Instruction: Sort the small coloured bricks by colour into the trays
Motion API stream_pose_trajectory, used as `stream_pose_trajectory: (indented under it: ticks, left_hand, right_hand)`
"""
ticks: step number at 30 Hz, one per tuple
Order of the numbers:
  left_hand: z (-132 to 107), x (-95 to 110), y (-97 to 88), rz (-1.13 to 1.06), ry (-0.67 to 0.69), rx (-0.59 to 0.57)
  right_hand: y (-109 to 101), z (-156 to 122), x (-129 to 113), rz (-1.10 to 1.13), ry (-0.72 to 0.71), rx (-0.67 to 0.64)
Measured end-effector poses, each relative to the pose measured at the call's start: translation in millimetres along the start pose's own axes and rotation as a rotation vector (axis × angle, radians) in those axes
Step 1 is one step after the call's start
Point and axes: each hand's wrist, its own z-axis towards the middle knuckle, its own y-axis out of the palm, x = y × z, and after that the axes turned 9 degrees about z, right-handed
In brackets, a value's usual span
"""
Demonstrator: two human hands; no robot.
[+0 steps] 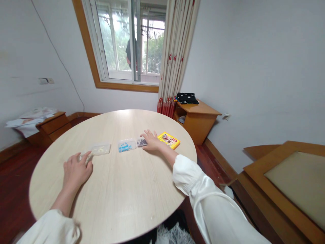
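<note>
My left hand rests at the left of the round table with its fingers spread. Its fingertips touch or lie over something clear, which the fingers partly hide. Just right of them lies a clear plastic box with pale pieces. A second clear box in the middle holds bright blue pieces. My right hand reaches over the right end of a small clear box with dark pieces, fingers and thumb apart. Whether it grips that box is hard to see. Beside this hand, a yellow printed box lies flat.
The pale round table fills the middle of the view. Behind it to the right, a wooden cabinet carries folded black cloth. Papers lie on a low cabinet at left. A wooden chair or bed frame stands at right.
</note>
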Motion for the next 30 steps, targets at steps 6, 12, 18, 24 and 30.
stream_pose_trajectory:
  ticks: [6, 12, 18, 24, 30]
  left_hand:
    - [0, 0, 0.2, 0.005, 0.011, 0.019]
    - [0, 1, -6.4, -0.021, 0.025, 0.005]
    - [0, 3, -11.8, -0.036, 0.003, -0.037]
    - [0, 2, -9.5, -0.057, -0.002, -0.048]
    - [0, -1, -2.4, -0.105, -0.002, -0.011]
  right_hand:
    - [17, -2, -12, -0.001, 0.108, 0.062]
    - [16, -42, -9, -0.004, -0.009, 0.124]
    - [-21, -56, 23, -0.065, 0.151, 0.466]
    - [-21, -76, 49, -0.175, 0.297, 0.461]
    - [-6, -82, 52, -0.164, 0.356, 0.328]
